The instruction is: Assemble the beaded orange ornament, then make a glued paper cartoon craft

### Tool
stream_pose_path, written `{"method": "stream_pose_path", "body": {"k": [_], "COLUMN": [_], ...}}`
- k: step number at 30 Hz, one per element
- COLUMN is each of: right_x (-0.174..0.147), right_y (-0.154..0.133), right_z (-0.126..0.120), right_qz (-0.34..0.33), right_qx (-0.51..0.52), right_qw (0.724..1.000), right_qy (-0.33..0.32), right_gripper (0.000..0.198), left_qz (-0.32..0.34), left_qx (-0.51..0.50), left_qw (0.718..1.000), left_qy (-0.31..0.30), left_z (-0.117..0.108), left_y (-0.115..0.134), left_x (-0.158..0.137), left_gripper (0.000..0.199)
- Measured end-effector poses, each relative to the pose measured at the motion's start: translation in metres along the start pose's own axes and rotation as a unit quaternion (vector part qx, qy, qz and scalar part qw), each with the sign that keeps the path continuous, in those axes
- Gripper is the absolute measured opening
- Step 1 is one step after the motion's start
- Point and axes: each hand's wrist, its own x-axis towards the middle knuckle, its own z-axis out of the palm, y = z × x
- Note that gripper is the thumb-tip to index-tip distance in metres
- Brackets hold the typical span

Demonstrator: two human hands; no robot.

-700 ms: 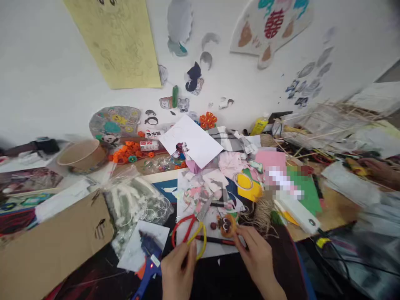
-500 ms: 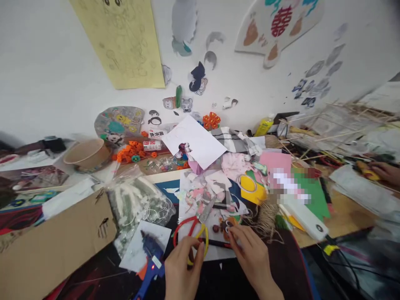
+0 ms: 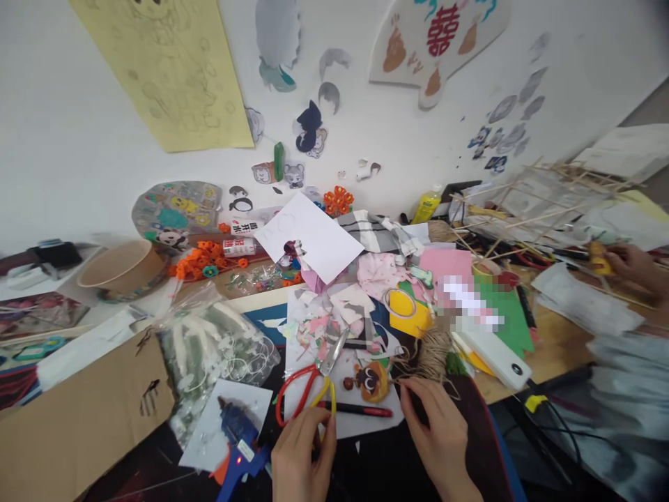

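Note:
My left hand [image 3: 302, 446] is closed in a pinch at the yellow handle loop of the scissors [image 3: 313, 387]; what its fingertips hold, if anything, is hidden. The scissors have one red and one yellow loop and lie on a white sheet with their blades pointing up. My right hand [image 3: 436, 429] has thumb and forefinger together beside loose strands of twine [image 3: 436, 355]; I cannot make out whether a strand is between them. Just left of it lies a small orange-brown figure [image 3: 372, 382] with big white eyes. Below this figure is a black and red pen [image 3: 363, 410].
A blue glue gun [image 3: 240, 425] with a lit red light rests on white paper at left, by a cardboard piece [image 3: 88, 411]. Paper scraps [image 3: 334, 328] cover the sheet. A white power strip [image 3: 496, 362] lies right. Another person's hand [image 3: 635, 268] grips a yellow-handled tool.
My right hand has come off the orange-brown figure and moved to its right, leaving its face uncovered. My left hand stays by the scissors. The whole view has shifted somewhat.

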Motion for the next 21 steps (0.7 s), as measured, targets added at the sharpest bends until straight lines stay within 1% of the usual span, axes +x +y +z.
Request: {"method": "stream_pose_path", "body": {"k": [4, 7, 10, 14, 17, 19, 21], "right_x": [0.001, 0.001, 0.0, 0.001, 0.003, 0.005, 0.006], "right_y": [0.006, 0.009, 0.01, 0.009, 0.008, 0.009, 0.01], "right_z": [-0.005, -0.006, -0.003, 0.007, 0.014, 0.016, 0.017], "right_qz": [0.03, 0.039, 0.025, -0.004, -0.016, -0.024, -0.03], "right_qx": [-0.016, -0.017, -0.013, -0.003, 0.006, 0.007, 0.008], "right_qw": [0.999, 0.998, 0.999, 0.999, 0.999, 0.999, 0.998], "right_qy": [0.04, 0.039, 0.035, 0.045, 0.044, 0.047, 0.046], "right_gripper": [0.014, 0.011, 0.01, 0.009, 0.009, 0.01, 0.009], "left_qz": [-0.002, -0.004, 0.016, 0.018, 0.016, 0.025, 0.044], "left_qx": [0.011, 0.025, 0.038, 0.057, 0.087, 0.135, 0.199], "left_qw": [1.0, 0.999, 0.998, 0.998, 0.996, 0.99, 0.978], "left_qy": [-0.011, -0.032, -0.04, -0.023, -0.013, 0.007, 0.041], "left_z": [0.004, 0.004, 0.0, -0.012, -0.036, -0.063, -0.098], "left_y": [-0.002, 0.0, 0.002, 0.002, -0.001, -0.005, -0.014], "left_x": [-0.001, 0.0, 0.0, -0.001, 0.001, 0.006, 0.018], "left_gripper": [0.005, 0.009, 0.009, 0.012, 0.012, 0.01, 0.01]}}
